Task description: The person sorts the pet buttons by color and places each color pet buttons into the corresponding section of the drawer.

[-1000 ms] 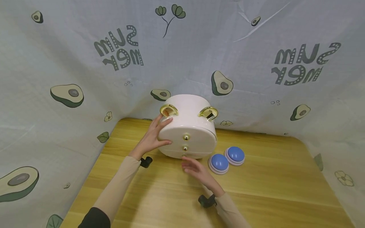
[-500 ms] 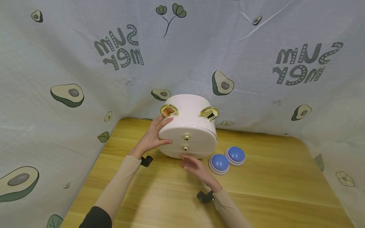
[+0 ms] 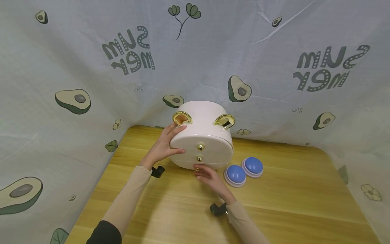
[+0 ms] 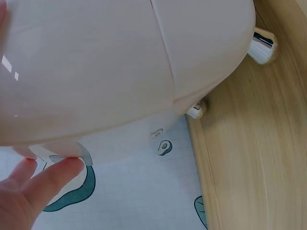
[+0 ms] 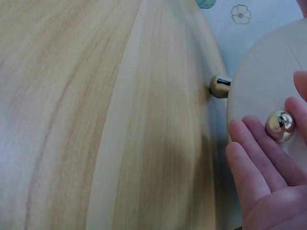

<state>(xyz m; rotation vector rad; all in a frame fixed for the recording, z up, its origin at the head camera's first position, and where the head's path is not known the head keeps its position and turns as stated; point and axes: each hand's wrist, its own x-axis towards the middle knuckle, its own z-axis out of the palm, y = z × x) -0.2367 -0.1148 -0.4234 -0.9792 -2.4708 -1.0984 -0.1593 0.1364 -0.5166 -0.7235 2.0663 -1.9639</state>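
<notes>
A glossy white drawer box (image 3: 213, 154) with gold ear-shaped fittings and round gold knobs stands upright near the back of the table. My left hand (image 3: 161, 145) rests against its left side, thumb extended across the front and fingers spread near the gold ear (image 3: 182, 118). In the left wrist view, fingertips (image 4: 67, 167) touch the box's shell. My right hand (image 3: 211, 179) is at the lowest knob (image 5: 279, 126) on the bottom drawer. In the right wrist view, that knob sits between the index and middle fingers, while the thumb (image 5: 301, 85) is apart from it.
Two blue domed push buttons, one nearer (image 3: 236, 174) and one behind (image 3: 254, 166), stand right of the box. Gold feet (image 5: 220, 86) lift the box off the wooden table (image 3: 289, 189). A printed avocado cloth (image 3: 195, 61) hangs behind and on both sides.
The right hand's fingertips have risen slightly over the lowest knob, and its wrist has shifted slightly left. The left hand keeps its place on the box.
</notes>
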